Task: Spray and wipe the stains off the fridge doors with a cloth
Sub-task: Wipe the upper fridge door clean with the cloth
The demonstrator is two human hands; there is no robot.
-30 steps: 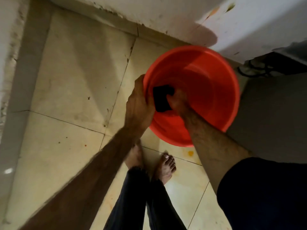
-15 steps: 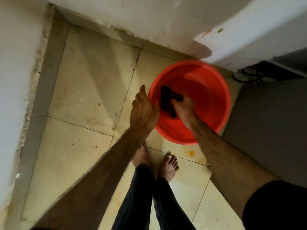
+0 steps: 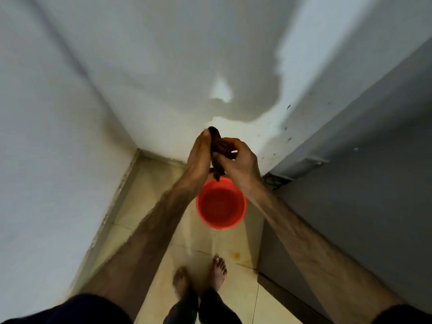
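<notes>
Wringing a dark cloth [image 3: 217, 148] above a red bucket [image 3: 221, 204], a person stands barefoot on a tiled floor [image 3: 149, 206] in a narrow corner, both arms stretched forward and hands raised in front of a white wall [image 3: 163, 66]. The left hand [image 3: 198, 155] lies along one side of the bunched cloth with its fingers fairly straight and pressed against it, thumb at the top end; the right hand [image 3: 238, 160] has its fingers curled round the other side, clamping the fabric. One dark tail of the cloth hangs down between the wrists, directly over the bucket on the floor below. A grey fridge side [image 3: 362, 148], flecked with small dark spots, rises at right, and an orange mark [image 3: 236, 254] shows on the tiles near the feet.

The cloth looks soft, limp and probably wet, so it should be light but heavier than when dry, and liable to drip or slip if held loosely. Twisting from both ends would likely squeeze out the most water; for wiping, folding it into a pad and gripping it across the palm seems the surest hold. No spray bottle is in view, and the door fronts are not visible, so the wiping itself appears not yet begun.
</notes>
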